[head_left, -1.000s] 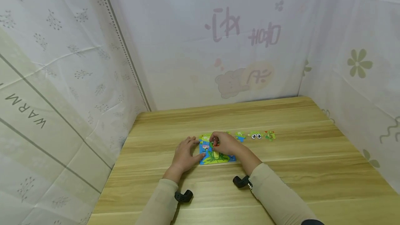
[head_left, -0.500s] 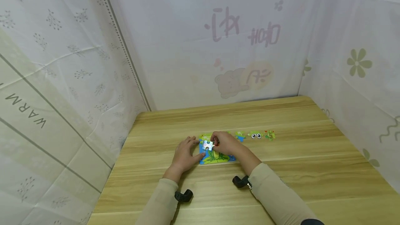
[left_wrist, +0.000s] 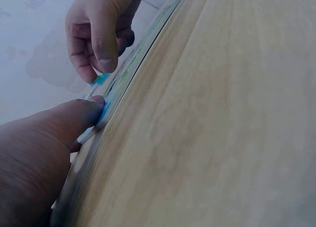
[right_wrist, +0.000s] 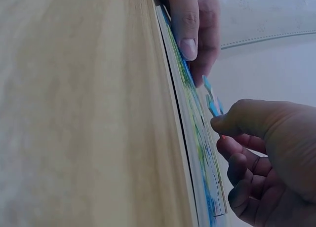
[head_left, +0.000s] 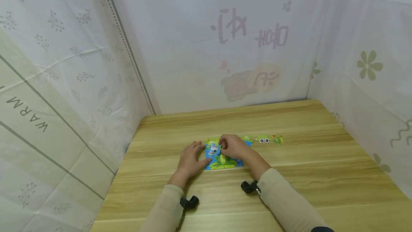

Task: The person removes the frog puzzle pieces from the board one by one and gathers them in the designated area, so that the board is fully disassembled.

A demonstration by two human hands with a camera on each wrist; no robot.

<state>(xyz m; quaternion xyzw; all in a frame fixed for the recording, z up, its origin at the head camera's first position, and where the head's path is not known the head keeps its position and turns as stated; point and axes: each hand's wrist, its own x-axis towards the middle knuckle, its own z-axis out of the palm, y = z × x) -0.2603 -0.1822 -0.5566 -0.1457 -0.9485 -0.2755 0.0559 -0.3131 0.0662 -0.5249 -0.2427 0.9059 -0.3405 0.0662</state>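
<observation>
Above the puzzle board (head_left: 222,164), the right hand (head_left: 234,147) is pinching a tilted piece (head_left: 213,148) while the left hand (head_left: 190,158), thumb and fingers apart, is touching the board's left edge, so levelling the piece before pressing seems wise.

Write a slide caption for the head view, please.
Right hand pinches a piece above the frog puzzle, left hand at its edge.

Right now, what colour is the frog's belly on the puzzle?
The frog's belly is yellow, bordered by green; the head view shows it best.
</observation>
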